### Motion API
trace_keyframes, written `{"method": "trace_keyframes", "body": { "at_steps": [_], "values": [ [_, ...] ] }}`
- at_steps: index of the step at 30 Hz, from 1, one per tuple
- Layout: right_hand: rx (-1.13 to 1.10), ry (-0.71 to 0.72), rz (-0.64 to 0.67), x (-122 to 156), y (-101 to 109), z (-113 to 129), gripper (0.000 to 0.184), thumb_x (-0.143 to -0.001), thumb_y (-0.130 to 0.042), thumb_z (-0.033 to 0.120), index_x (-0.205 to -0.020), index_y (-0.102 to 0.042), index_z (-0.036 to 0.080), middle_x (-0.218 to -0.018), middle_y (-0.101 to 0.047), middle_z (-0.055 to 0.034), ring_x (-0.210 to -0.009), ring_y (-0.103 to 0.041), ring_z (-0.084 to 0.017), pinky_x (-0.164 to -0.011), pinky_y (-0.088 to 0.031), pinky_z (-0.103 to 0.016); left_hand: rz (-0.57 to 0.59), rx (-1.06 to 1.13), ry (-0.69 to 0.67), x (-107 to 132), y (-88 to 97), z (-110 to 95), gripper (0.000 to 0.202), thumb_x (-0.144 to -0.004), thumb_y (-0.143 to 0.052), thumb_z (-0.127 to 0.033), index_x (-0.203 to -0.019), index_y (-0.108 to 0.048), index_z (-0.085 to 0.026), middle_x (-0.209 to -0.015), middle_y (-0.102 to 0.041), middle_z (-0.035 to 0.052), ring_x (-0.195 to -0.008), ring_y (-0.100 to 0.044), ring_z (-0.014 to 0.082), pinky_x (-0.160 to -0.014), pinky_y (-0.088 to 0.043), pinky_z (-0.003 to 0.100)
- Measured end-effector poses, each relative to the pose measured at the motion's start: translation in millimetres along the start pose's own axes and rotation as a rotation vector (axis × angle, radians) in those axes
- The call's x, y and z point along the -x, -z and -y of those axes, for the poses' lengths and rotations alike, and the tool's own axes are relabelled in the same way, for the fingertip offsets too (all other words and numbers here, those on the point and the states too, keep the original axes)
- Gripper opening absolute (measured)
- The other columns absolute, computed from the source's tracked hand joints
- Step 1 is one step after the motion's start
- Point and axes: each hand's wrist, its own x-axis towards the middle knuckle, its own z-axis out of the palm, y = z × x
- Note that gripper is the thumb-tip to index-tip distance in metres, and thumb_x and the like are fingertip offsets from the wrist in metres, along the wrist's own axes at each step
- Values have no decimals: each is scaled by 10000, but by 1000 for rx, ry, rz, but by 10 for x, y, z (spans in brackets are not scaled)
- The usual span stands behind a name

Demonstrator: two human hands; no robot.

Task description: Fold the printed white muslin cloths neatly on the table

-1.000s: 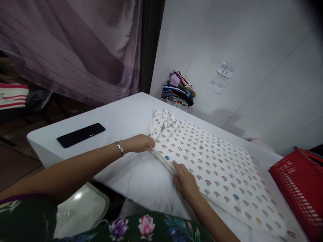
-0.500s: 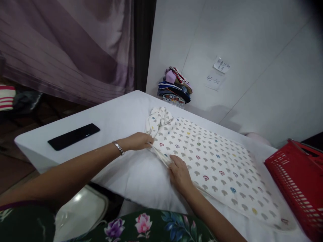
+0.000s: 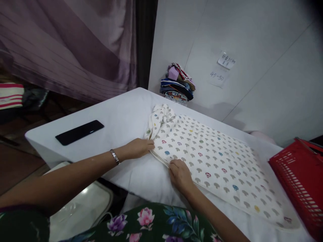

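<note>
A cream garment [image 3: 214,161] printed with small grey and coloured mushrooms lies spread across the white table [image 3: 121,117]. Its far left end is bunched up. My left hand [image 3: 138,148], with a bracelet on the wrist, pinches the garment's near left edge. A little to the right, my right hand [image 3: 180,174] grips the same near edge, fingers curled on the cloth.
A black phone [image 3: 79,132] lies on the table's left part. A pile of folded clothes [image 3: 177,85] sits against the white wall at the back. A red plastic basket [image 3: 301,183] stands at the right edge. Purple curtains hang at the left.
Both hands have stayed on the garment's near edge and drawn it slightly toward me. The view has shifted a little.
</note>
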Motion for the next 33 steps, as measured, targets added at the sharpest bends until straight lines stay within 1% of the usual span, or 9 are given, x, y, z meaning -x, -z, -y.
{"method": "trace_keyframes", "body": {
  "at_steps": [2,4,7,11,15,18,26,30,33],
  "values": [
    [14,-4,14,2,-9,-4,187,-850,-440,103,-798,-613,149,-867,-594,-77,-824,-501,-181,-746,-405,-288,-2,11,-81,16,-69,-80,255,-843,-465,-185,-1078,-541,-246,-1122,-591,22,-874,-587,142,-655,-397,218],
    [28,-6,19,5,-16,-14,179,-848,-444,104,-801,-611,147,-859,-598,-79,-808,-510,-180,-730,-412,-284,-32,8,-127,23,-139,-155,314,-845,-463,-178,-1147,-499,-252,-1233,-547,33,-916,-588,152,-697,-414,233],
    [39,-4,9,8,-28,-33,173,-848,-447,107,-809,-612,145,-838,-606,-81,-792,-523,-184,-720,-426,-288,-56,-48,-148,19,-234,-233,239,-855,-451,-182,-1084,-509,-219,-1293,-515,45,-888,-601,151,-697,-429,248],
    [8,6,-35,8,-19,-47,171,-854,-446,118,-851,-614,148,-873,-620,-86,-821,-532,-192,-744,-441,-305,-102,-109,-161,1,-326,-273,123,-876,-443,-223,-975,-503,-181,-1267,-534,70,-834,-611,157,-650,-440,264],
    [-13,41,-97,0,30,-33,187,-850,-437,113,-858,-616,164,-1032,-604,-99,-914,-513,-207,-780,-442,-339,-164,-118,-166,-5,-387,-301,105,-887,-437,-241,-940,-494,-170,-1245,-544,89,-810,-609,155,-631,-443,270],
    [-1,47,-119,-7,64,-16,201,-849,-430,111,-823,-621,166,-1085,-585,-100,-929,-497,-216,-788,-437,-354,-161,-130,-175,-9,-412,-325,117,-897,-418,-236,-933,-507,-169,-1247,-541,81,-794,-605,146,-626,-440,267],
    [-69,28,-122,-19,81,-8,195,-848,-444,123,-803,-628,168,-1010,-604,-81,-852,-510,-198,-744,-441,-327,-100,-206,-188,-67,-332,-391,216,-904,-364,-169,-832,-568,-161,-1183,-575,46,-713,-580,123,-601,-399,257],
    [-79,21,-84,-1,67,3,188,-840,-454,114,-878,-629,174,-959,-614,-78,-861,-516,-200,-756,-444,-331,-114,-197,-231,28,-281,-395,284,-926,-315,-181,-826,-580,-169,-1102,-617,30,-771,-579,131,-614,-396,249],
    [-73,35,-62,12,37,31,176,-840,-459,107,-888,-620,162,-965,-611,-87,-887,-512,-203,-775,-442,-333,-144,-112,-195,136,-293,-367,290,-930,-315,-213,-823,-583,-183,-994,-645,17,-750,-569,123,-631,-403,241]
  ]
}}
